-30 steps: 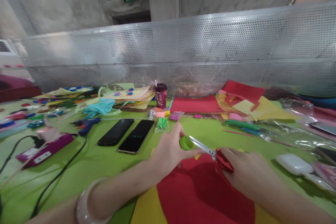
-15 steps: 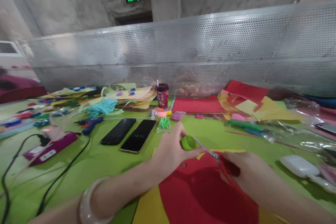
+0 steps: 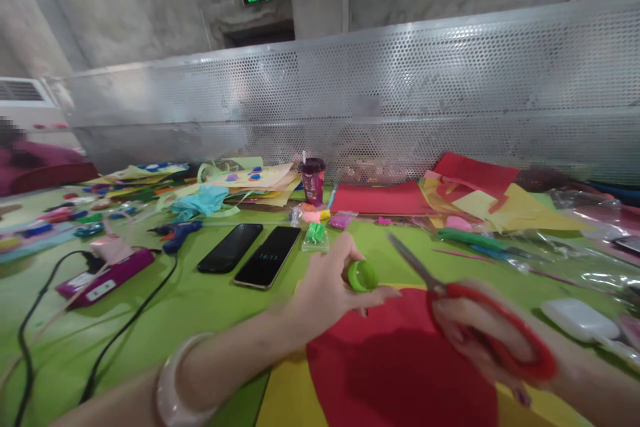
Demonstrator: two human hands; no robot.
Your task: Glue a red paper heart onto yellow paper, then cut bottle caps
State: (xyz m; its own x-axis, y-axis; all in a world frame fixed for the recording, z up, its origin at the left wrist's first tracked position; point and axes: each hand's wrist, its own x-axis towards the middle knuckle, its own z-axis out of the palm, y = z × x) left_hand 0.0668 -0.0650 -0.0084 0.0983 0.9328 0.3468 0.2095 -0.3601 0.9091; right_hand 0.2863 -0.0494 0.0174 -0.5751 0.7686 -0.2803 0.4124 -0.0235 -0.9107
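Note:
Between the thumb and fingers of my left hand (image 3: 325, 290) is a small green cup-shaped piece (image 3: 363, 275), its hollow side facing me. My right hand (image 3: 475, 327) is wrapped round red-handled scissors (image 3: 520, 340), blurred by motion. Their blades look closed and point up and left, apart from the green piece. Below both hands lies a large red paper shape (image 3: 400, 360) with a curved edge, on top of a yellow sheet (image 3: 285, 387). A pale bangle circles my left wrist.
Two phones (image 3: 267, 257) lie left of my left hand. Farther left are a glue gun (image 3: 180, 235) and a purple power strip (image 3: 113, 277) with cords. A lidded cup (image 3: 313, 180), paper sheets and clay packets line the back. A white case (image 3: 580, 319) sits at right.
The scissors have swung away from the green piece to the right and turned, with their blades now pointing up. My left hand keeps the green piece nearly in place.

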